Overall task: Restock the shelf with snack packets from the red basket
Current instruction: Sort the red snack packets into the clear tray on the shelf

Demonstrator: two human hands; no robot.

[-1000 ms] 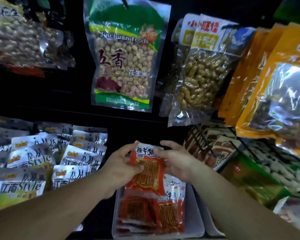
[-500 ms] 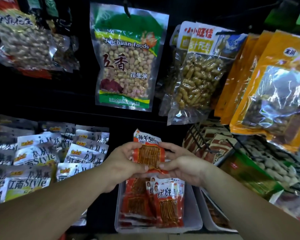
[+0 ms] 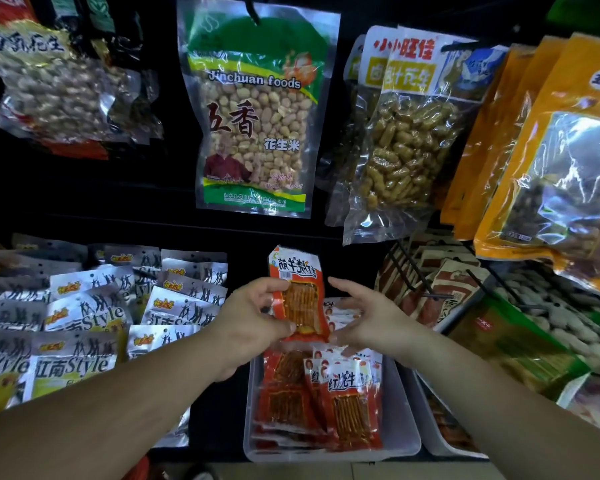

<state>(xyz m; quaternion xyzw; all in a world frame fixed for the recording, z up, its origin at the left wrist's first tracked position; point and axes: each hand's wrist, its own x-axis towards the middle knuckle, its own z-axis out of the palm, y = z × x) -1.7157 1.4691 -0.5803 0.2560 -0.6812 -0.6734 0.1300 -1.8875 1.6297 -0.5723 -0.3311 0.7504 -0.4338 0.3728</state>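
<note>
**Q:** Where is the packet?
**A:** The red-orange foil snack packet, clear-windowed, stands upright just above the far end of the clear rectangular plastic bin. The person's left grip clasps its left edge, thumb across the lower front.

**Q:** And the other one?
**A:** The right grip is released, fingers spread, just right of the packet above the bin. Whether its thumb touches the packet cannot be told.

**Q:** What surrounds the bin?
**A:** Inside it lie matching red packets. Left of the bin, silver foil sachets lie in overlapping rows. Above the bin hangs a green-topped clear bag of peanuts. Above and to the right of the bin hang a clear bag of brown nuts in the shell and orange pouches.
</note>
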